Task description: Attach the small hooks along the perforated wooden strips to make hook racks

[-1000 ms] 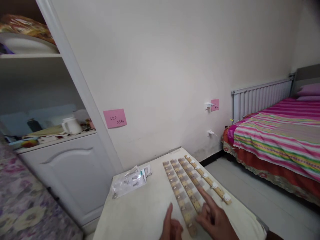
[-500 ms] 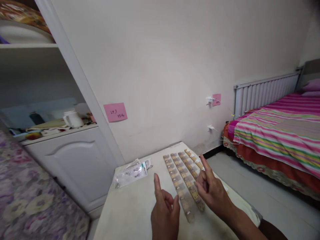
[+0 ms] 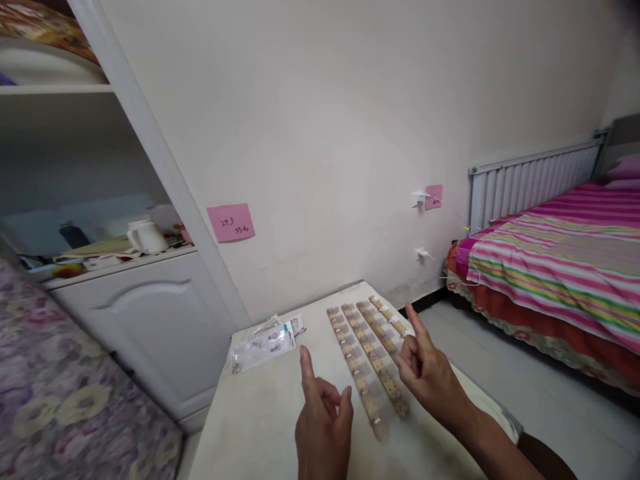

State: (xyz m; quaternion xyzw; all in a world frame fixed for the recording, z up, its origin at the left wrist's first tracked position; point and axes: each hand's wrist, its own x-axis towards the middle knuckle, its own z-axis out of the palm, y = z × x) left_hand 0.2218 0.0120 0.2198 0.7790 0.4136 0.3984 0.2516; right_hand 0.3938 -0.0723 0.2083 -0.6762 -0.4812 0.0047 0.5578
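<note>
Raised since before, left hand (image 3: 323,427) and right hand (image 3: 430,377) hover empty, forefingers out, over wooden strips (image 3: 367,363) by the table's (image 3: 260,420) right edge.

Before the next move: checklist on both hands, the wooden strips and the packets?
1. Left hand empty: ok, index finger up, holds nothing.
2. Right hand empty: ok, raised over the wooden strips.
3. Strips side by side on the table: ok.
4. Strips in full view: not ok, the right hand covers the near right ones.
5. Plastic packets apart from the strips: ok, at the left.
6. Small pieces on each strip seated: cannot tell, too small.
</note>
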